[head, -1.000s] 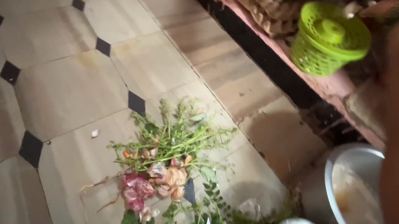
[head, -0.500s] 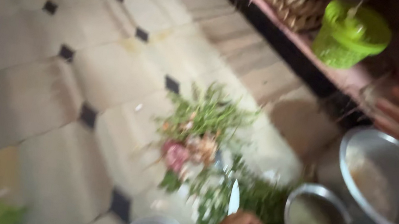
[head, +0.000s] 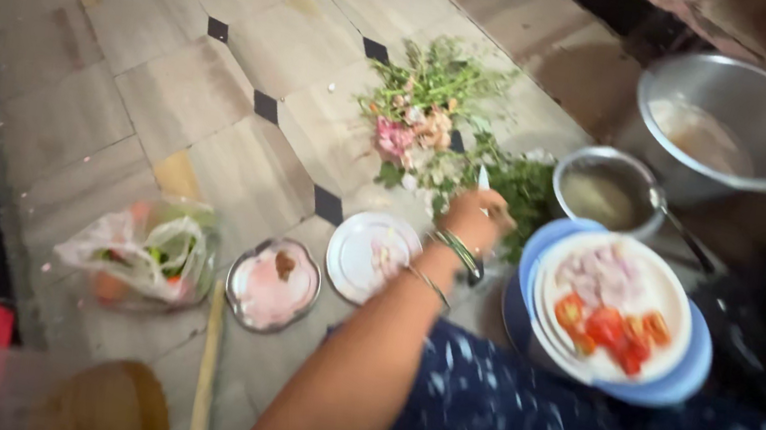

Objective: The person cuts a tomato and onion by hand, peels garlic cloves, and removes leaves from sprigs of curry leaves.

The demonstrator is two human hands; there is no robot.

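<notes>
The left hand is now stretched far out from the body, bangles on the wrist, where half a second ago only its knuckles showed at the bottom edge of the view. Its grip is closed on a knife, whose pale blade sticks up just past the fingers. The knife sits at the near edge of the pile of green herbs, which lies on the tiled floor right beyond the grip, with pink and peach peelings a little further out and to the grip's left. Just to the left of the grip and nearer the body is a small white plate; further left lie a scalloped metal dish and a clear plastic bag of vegetables, both of which have come into view since the earlier frame. To the right of the grip a white plate of chopped tomato and onion rests on a blue plate. Beyond that stand a small steel pot and a large steel pot. The green basket seen earlier is gone from view, and so is the right hand.
</notes>
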